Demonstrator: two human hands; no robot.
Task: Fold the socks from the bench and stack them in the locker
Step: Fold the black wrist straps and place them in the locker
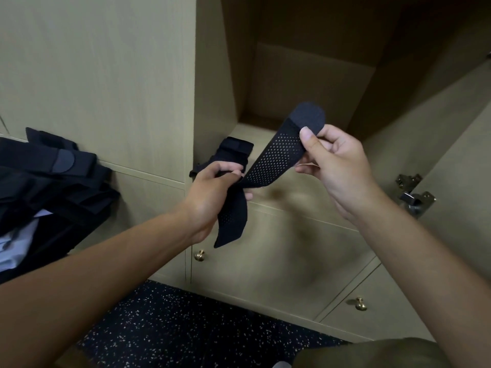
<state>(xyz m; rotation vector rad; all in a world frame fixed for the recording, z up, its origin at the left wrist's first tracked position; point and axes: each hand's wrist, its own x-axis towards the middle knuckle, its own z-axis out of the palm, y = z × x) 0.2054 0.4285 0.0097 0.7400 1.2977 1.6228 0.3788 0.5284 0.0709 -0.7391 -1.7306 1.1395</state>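
Black perforated knit sock (268, 160), dotted with small pale holes and capped with a dark grey toe patch, is stretched between your 2 hands in front of the open locker. Your right hand (337, 166) pinches the toe end, thumb pressed on the mesh just below the grey patch and fingers curled behind it. Your left hand (212, 189) grips the sock's middle, fingers closed round the fabric; the remaining length hangs below that hand, ending near the small brass knob (199, 255) of the lower door. The sock is twisted between the 2 grips and touches no surface.

Beige wood-grain locker compartment (305, 83) stands open. On its floor, at the front left corner, lies a bundle of folded black socks (235, 148), directly behind your left hand; how many pieces it holds cannot be told. The held sock is in front of the locker's front edge, not inside it.

At the left edge of view sits a heap of loose black socks (61, 166), 1 grey toe patch showing, piled over pale blue cloth (18, 243). What carries the heap is hidden.

Open locker door (457, 168), same beige finish, stands at the right, with 2 metal hinges (414, 192) on its inner face. A second brass knob (359, 304) is fixed to the lower right drawer front. Dark speckled flooring (191, 330) runs along the bottom, and olive fabric (372, 353) shows at the bottom right corner.
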